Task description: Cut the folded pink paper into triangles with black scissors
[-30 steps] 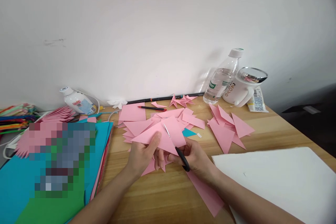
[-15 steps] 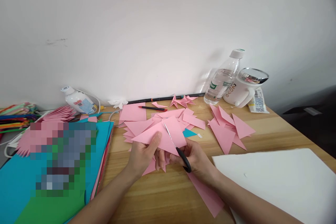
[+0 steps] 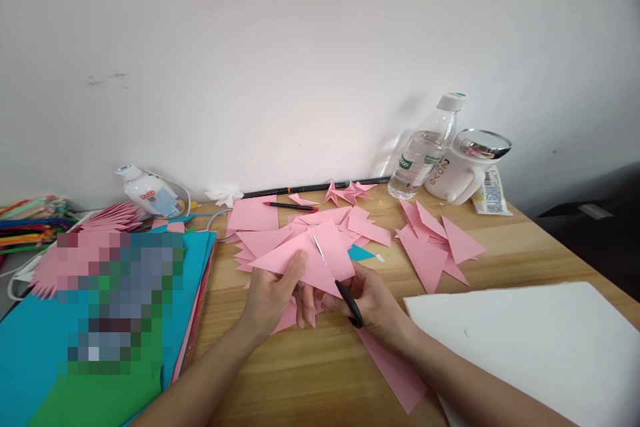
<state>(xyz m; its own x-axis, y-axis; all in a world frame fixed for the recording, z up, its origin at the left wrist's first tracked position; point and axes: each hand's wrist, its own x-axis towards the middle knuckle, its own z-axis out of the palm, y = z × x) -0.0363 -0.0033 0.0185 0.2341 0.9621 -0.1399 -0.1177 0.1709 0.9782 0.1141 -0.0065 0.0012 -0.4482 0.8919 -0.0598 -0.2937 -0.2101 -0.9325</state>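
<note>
My left hand [image 3: 273, 297] pinches a folded pink paper sheet [image 3: 300, 263] above the wooden table [image 3: 310, 373], thumb on top. My right hand [image 3: 373, 303] grips black-handled scissors [image 3: 336, 280], their silver blades lying across the pink sheet and pointing away from me. Beneath both hands lies a pile of cut pink paper pieces [image 3: 265, 220]. A long pink strip [image 3: 395, 373] runs under my right wrist toward the near edge.
Pink triangles [image 3: 435, 240] lie to the right, folded pink shapes [image 3: 345, 192] at the back. A water bottle [image 3: 425, 147] and white mug [image 3: 463, 170] stand far right. White board [image 3: 540, 340] near right; coloured paper stack [image 3: 100, 347] left; glue bottle [image 3: 147, 192], red pencil [image 3: 290, 206].
Hardly anything differs; the scissors and my right hand have shifted very slightly rightward along the pink sheet.
</note>
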